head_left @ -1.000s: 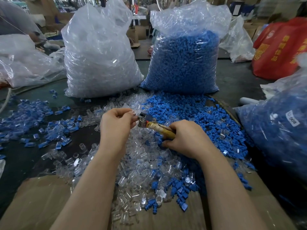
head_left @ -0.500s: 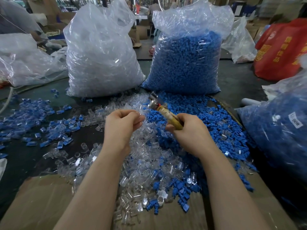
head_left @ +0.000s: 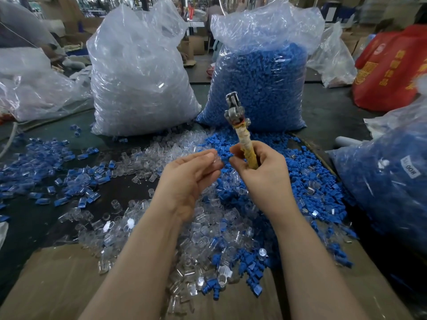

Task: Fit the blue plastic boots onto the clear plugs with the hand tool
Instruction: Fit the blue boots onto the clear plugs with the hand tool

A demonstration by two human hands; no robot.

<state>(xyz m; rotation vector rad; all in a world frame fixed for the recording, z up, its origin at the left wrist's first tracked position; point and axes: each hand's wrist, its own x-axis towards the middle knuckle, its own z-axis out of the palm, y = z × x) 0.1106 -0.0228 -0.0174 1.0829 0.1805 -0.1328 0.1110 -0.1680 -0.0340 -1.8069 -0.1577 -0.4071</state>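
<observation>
Two hands at work above the mixed pile on the counter (head_left: 34, 222). Right hand (head_left: 261, 174) curled round the taped handle of the hand tool (head_left: 240, 125), metal head pointing up and away, nothing seen loaded on the head. Left hand (head_left: 189, 179) loosely curled, fingertips (head_left: 209, 155) pinching what looks like a clear plug (head_left: 216, 161); blurred, so hold not certain. Loose blue boots (head_left: 300, 179) heaped to the right, loose clear plugs (head_left: 203, 229) directly beneath the wrists, fitted pairs (head_left: 46, 181) spread to the left. Stock bags behind: clear bag (head_left: 138, 72), blue bag (head_left: 261, 84).

Step in hand, judged: bringing the next plug and boot together at the tool.

- Keep tool head steady and upright; move the part, not the tool.
- Seat boot squarely before pressing; a skewed boot likely to jam or split.
- Pinch plug by its sides, clear of the mating end.
- Press until flush, then drop onto the left-hand heap.
</observation>
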